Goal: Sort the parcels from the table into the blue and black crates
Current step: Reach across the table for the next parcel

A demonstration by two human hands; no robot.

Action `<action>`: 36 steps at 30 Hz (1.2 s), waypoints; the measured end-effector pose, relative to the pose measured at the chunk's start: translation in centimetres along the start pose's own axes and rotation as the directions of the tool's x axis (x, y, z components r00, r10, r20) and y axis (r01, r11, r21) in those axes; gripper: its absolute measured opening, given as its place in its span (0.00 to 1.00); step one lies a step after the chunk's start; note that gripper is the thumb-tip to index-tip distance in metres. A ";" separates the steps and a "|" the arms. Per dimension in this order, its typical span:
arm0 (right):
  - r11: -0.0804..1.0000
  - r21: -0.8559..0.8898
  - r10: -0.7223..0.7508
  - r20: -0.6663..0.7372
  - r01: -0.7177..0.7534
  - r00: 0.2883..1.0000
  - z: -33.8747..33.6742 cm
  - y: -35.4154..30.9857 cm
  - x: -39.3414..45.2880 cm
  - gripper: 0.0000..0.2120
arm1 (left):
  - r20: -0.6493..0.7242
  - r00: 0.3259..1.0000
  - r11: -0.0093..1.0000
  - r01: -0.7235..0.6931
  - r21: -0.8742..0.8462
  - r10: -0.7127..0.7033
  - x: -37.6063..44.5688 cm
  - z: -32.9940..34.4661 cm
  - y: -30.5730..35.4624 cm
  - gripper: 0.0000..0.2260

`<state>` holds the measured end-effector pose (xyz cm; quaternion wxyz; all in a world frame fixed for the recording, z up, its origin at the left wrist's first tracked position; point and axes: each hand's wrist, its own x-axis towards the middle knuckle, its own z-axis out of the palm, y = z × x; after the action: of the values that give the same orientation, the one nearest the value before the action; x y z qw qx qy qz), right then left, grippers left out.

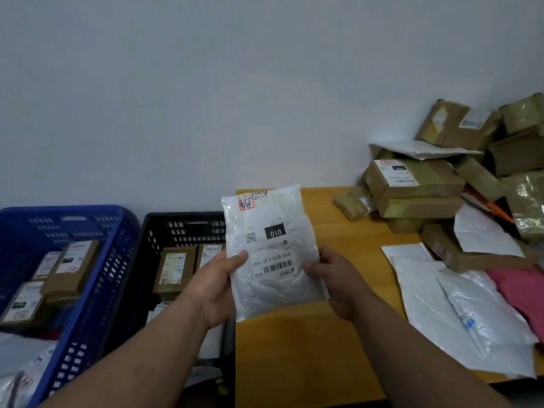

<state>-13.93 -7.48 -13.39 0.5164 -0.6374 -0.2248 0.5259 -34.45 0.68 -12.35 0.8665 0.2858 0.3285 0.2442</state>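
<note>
Two open-topped plastic crates sitting at nine o'clock beside the yellow wooden table (309, 348): blue slotted crate (97, 278) outermost, black slotted crate (153, 231) touching the table's left edge, both already carrying brown cardboard boxes with white labels. Spreading across the table from two to four o'clock, heap of brown taped cardboard parcels (418, 184) stacked against the white wall, with flat white plastic mailer bags (435, 304) and one pink mailer bag (518, 287) lying below them. Hovering at centre, over the table's left edge, white padded plastic mailer parcel (273, 254), label facing up and reading upside down, "010" showing in a black box. Gripping its left edge, left hand (217, 287), thumb on top, fingers curled beneath. Gripping its right edge, right hand (338, 278), thumb pressing on the label, fingers behind.
</note>
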 end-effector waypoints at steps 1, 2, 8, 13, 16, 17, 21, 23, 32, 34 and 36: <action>1.000 -0.011 0.002 0.007 -0.002 1.000 0.1 -0.1 0.1 0.11 | -0.018 1.000 1.000 -0.017 -0.003 0.017 -0.1 -0.1 0.1 0.18; 1.000 -0.023 0.004 0.015 -0.004 1.000 0.1 -0.2 0.2 0.11 | -0.043 0.999 1.000 -0.031 0.001 0.031 -0.2 -0.2 0.2 0.17; 0.982 -0.189 -0.001 0.074 0.015 0.997 -0.3 -1.2 1.5 0.09 | -0.243 0.964 0.994 -0.099 0.046 0.107 -0.3 -0.5 1.3 0.16; 0.956 -0.287 0.097 0.120 -0.060 0.988 -0.1 -0.7 2.4 0.06 | -0.404 0.904 0.990 -0.128 0.060 0.141 -0.1 -1.2 1.7 0.15; 0.980 -0.170 0.116 0.089 -0.100 0.989 0.6 0.2 2.9 0.04 | -0.491 0.861 0.983 -0.178 -0.050 0.131 -0.5 -2.1 1.1 0.15; 0.985 -0.117 0.136 0.078 -0.127 0.988 0.9 0.5 3.0 0.06 | -0.523 0.844 0.975 -0.200 -0.098 0.120 -0.8 -2.7 0.9 0.14; 0.970 0.007 0.237 0.188 -0.243 0.953 3.6 1.8 2.5 0.12 | -0.635 0.770 0.914 -0.294 -0.281 0.052 -2.6 -5.8 0.1 0.14; 0.952 0.013 0.289 0.295 -0.307 0.911 6.1 2.6 1.9 0.18 | -0.651 0.759 0.899 -0.306 -0.312 0.032 -4.0 -7.4 -0.2 0.13; 0.944 -0.209 0.313 0.332 -0.255 0.890 20.4 3.3 1.0 0.14 | -0.694 0.715 0.954 -0.260 -0.152 0.084 -13.6 -19.5 3.8 0.10; 0.927 -0.259 0.355 0.371 -0.271 0.858 24.9 4.2 0.8 0.16 | -0.701 0.707 0.971 -0.222 -0.093 0.095 -16.7 -23.2 5.2 0.08; 0.920 -0.271 0.375 0.403 -0.282 0.835 29.8 5.4 0.4 0.17 | -0.725 0.682 0.980 -0.192 -0.050 0.097 -19.8 -26.8 6.3 0.07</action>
<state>-42.08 3.49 -15.83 0.2854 -0.5772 -0.2758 0.7136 -68.15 2.08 -16.36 0.6626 0.1393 0.6020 0.4233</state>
